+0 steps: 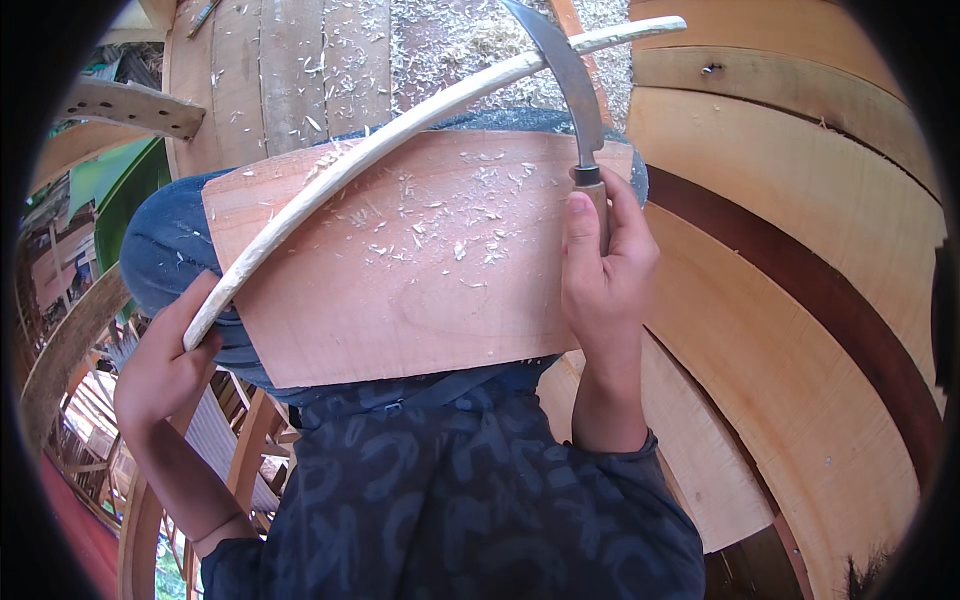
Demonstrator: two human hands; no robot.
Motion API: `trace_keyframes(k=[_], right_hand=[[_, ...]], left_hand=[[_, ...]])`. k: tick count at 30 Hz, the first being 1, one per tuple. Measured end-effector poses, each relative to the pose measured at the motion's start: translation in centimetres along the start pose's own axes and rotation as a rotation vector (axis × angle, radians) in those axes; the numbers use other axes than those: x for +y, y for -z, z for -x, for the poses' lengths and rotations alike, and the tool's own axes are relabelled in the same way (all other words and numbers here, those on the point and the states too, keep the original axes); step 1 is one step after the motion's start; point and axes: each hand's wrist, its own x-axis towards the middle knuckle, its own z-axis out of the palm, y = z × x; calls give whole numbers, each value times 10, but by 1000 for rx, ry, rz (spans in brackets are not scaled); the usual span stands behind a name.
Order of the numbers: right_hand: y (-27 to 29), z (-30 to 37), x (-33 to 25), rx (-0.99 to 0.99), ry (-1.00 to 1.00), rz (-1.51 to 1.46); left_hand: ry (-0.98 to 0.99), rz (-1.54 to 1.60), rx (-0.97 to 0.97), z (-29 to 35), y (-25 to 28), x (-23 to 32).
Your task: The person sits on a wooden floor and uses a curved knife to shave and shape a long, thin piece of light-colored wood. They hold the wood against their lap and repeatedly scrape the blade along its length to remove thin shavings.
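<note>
A long pale stick (pixel 370 152), peeled of bark, slants from lower left to upper right over my lap. My left hand (pixel 168 362) is closed round its near end. In my right hand (pixel 608 252) is the wooden handle of a curved knife (pixel 577 88), its blade pointing up and away. Near its far end the stick meets the blade; from here I cannot tell whether they touch. Beneath both, a flat wooden board (pixel 400 320) lies across my thighs, sprinkled with wood shavings (pixel 462 248).
Thick shavings (pixel 470 45) cover the floor beyond my knees, beside wooden planks (pixel 290 75). A plank wall (pixel 790 150) rises close on my right. On my left are a wooden piece with holes (pixel 140 107) and a slatted railing (pixel 75 340).
</note>
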Motion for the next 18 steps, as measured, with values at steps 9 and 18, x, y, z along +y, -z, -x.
trace_keyframes(k=[9, 18], right_hand=[[3, -14, 19, 253, 266, 257], [15, -7, 8, -176, -116, -196]], left_hand=[[36, 35, -24, 0, -2, 7], [97, -44, -33, 0, -1, 4]])
